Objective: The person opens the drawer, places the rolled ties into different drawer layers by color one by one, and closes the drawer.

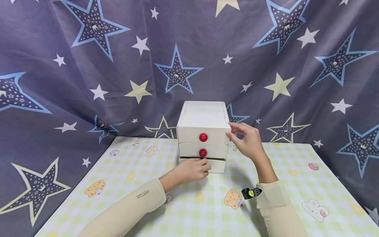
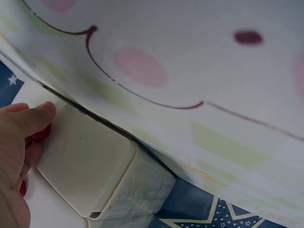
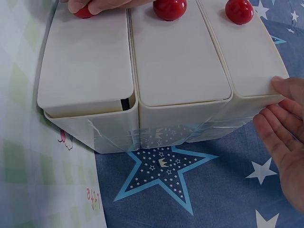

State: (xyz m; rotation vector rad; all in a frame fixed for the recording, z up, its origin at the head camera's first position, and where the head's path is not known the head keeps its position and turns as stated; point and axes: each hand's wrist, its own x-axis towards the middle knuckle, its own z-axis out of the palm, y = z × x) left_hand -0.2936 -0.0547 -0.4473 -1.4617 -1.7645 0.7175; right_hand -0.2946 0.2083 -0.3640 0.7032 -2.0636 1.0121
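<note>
A white three-drawer cabinet [image 1: 204,113] stands at the back of the table. My left hand [image 1: 193,169] is at the bottom drawer [image 1: 217,166], its thumb and fingers pinching the red knob [image 2: 41,134], which the hand covers in the head view. That drawer sits slightly out of its case, with a narrow gap showing in the right wrist view. My right hand [image 1: 248,140] holds the cabinet's upper right corner, thumb at the front edge and fingers along the side. The top knob [image 1: 203,137] and middle knob [image 1: 202,152] are untouched.
A checked tablecloth [image 1: 118,184] with cartoon prints covers the table. Right behind the cabinet hangs a dark blue star-patterned curtain [image 1: 207,79]. A black band with a yellow-green piece [image 1: 251,193] is at the right sleeve's cuff.
</note>
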